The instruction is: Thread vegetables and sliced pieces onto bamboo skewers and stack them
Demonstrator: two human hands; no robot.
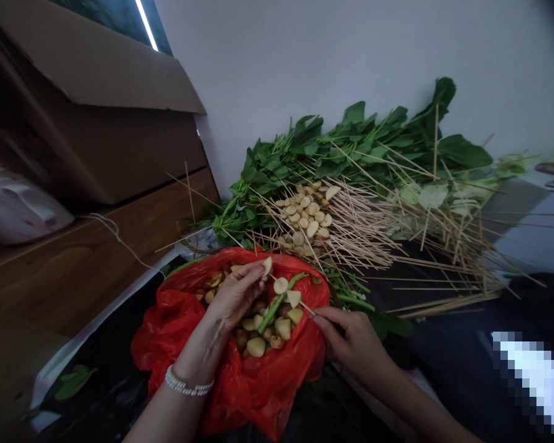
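Note:
My left hand (240, 292), with a pearl bracelet at the wrist, pinches a pale potato slice (268, 266) at the tip of a wooden skewer (307, 306). Between the fingers and thumb of my right hand (344, 335) is the skewer's other end. Two pale pieces sit threaded along it, one a round slice (281, 285). Below both hands, a red plastic bag (184, 326) lies open, holding many potato pieces (256, 347). A green stem (272, 314) lies across the pieces in the bag.
Behind the bag lies a pile of loaded skewers (364, 227) with potato slices (311, 212). Leafy greens (305, 147) line the white wall. Loose skewers (466, 252) spread to the right. A cardboard box (133, 147) and a whitish container (23, 206) stand at left.

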